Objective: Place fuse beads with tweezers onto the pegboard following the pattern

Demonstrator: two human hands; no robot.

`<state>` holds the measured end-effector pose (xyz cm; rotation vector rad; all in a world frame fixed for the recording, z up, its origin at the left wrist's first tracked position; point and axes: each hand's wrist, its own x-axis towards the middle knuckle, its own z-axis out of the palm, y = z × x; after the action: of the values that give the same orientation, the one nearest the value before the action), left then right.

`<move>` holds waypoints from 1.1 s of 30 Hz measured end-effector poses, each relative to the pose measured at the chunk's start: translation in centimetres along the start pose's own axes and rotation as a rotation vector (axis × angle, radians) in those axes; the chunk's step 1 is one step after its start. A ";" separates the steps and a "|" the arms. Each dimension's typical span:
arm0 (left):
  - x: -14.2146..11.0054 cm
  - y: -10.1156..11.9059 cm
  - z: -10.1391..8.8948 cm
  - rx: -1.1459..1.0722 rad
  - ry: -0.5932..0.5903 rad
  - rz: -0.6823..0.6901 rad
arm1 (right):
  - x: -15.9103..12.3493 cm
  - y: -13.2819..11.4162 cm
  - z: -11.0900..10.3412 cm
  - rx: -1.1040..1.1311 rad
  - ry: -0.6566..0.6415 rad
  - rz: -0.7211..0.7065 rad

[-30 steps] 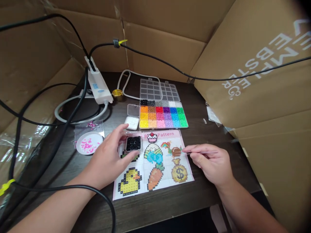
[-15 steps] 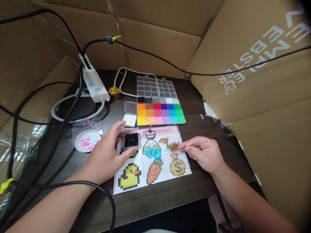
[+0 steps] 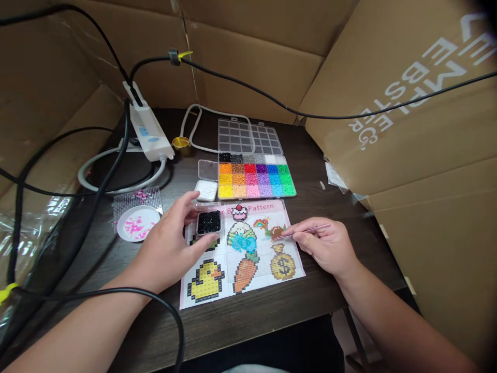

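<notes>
My left hand has its thumb and fingers around a small clear box of black beads, its lid raised, above the pattern sheet's left part. Between the thumb and fingertips of my right hand are thin tweezers. Their tips are over the brown bead figure on the right; whether they hold a bead is too small to tell. The pattern sheet shows a duck, a carrot and a money bag. A clear pegboard lies on it, with blue beads near the middle.
Behind the sheet stands an open compartment box of coloured beads, beside a small box of white beads. A white dish of pink beads sits at left on another pegboard. A power strip, cables and cardboard walls surround the table.
The view has shifted very slightly. Both hands keep nearly the same places, with the black-bead box and the tweezers still held.
</notes>
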<state>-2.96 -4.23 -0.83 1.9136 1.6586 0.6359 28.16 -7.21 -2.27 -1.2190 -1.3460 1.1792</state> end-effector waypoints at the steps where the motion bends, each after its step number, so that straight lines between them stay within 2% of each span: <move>1: 0.0 0.0 0.0 0.000 0.000 -0.002 | 0.0 0.0 0.0 0.001 -0.006 0.001; 21: -0.1 0.1 0.0 -0.021 -0.006 0.014 | 0.5 0.1 -0.4 0.034 -0.062 0.019; 33: -0.1 0.3 -0.1 -0.011 -0.014 -0.011 | 1.1 -0.1 -1.0 0.028 -0.170 0.035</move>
<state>-2.79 -4.40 -0.53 1.8964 1.6524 0.6246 29.07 -6.01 -2.07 -1.1473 -1.4330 1.3464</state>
